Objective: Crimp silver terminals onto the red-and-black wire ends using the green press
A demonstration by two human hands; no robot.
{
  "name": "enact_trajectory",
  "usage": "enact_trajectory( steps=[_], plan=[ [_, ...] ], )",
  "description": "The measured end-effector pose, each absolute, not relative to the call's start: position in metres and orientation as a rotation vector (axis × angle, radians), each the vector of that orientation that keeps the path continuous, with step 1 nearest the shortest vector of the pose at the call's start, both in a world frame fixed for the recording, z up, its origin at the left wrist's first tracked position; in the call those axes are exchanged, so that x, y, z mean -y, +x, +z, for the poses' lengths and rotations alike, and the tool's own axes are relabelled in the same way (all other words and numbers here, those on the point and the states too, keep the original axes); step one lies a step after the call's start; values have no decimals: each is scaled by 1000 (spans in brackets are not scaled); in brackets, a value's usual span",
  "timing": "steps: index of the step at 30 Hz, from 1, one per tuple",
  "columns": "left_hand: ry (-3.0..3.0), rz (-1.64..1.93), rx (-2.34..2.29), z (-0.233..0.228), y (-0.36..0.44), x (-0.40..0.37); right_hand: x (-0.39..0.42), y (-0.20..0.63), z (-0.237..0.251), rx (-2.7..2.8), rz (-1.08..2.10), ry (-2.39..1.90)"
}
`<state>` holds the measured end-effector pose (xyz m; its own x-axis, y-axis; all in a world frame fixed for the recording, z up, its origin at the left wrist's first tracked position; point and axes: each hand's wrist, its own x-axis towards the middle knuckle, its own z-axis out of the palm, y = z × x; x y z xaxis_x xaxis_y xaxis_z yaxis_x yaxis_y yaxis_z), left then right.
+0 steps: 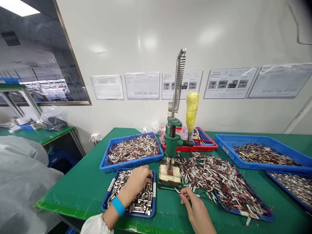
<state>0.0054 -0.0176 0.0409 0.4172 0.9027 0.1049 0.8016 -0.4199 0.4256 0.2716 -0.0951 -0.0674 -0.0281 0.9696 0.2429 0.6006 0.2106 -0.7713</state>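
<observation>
My left hand (139,178), with a blue band on the wrist, reaches into a small blue tray (104,204) of shiny metal cylinders (140,204). Its fingers curl down among them, and what they pinch is hidden. In front of the press, my right hand (191,203) is closed in a pinch on a thin white wired part (176,190), whose tip points toward the press base. The green hand press (171,143) stands between and beyond both hands, with a pale block (164,177) on its base. Right of it lies a heap of white parts with red and dark wires (209,175).
A blue tray (103,168) of similar wired parts sits behind the cylinders. The press's yellow-wrapped handle (192,107) rises before a red tray (206,149). Two blue trays, one larger (243,139), stand right. A person's white sleeve (21,182) is at left.
</observation>
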Motion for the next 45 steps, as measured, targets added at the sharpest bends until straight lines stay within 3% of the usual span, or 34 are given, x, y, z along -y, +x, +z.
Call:
enact_trajectory(
  steps=[10, 19, 31, 45],
  plan=[
    [2334, 537, -1376, 40, -7, 10, 95, 262, -51, 1518, 611, -1446],
    [1632, 837, -1309, 51, 11, 12, 42, 221, 2, 1236, 405, -1440],
    [1447, 1031, -1234, 61, 40, 0, 24, 212, -23, 1394, 144, -1607],
    [1583, 1002, -1343, 47, 40, 6, 63, 211, 8, 1347, 563, -1408]
  ],
)
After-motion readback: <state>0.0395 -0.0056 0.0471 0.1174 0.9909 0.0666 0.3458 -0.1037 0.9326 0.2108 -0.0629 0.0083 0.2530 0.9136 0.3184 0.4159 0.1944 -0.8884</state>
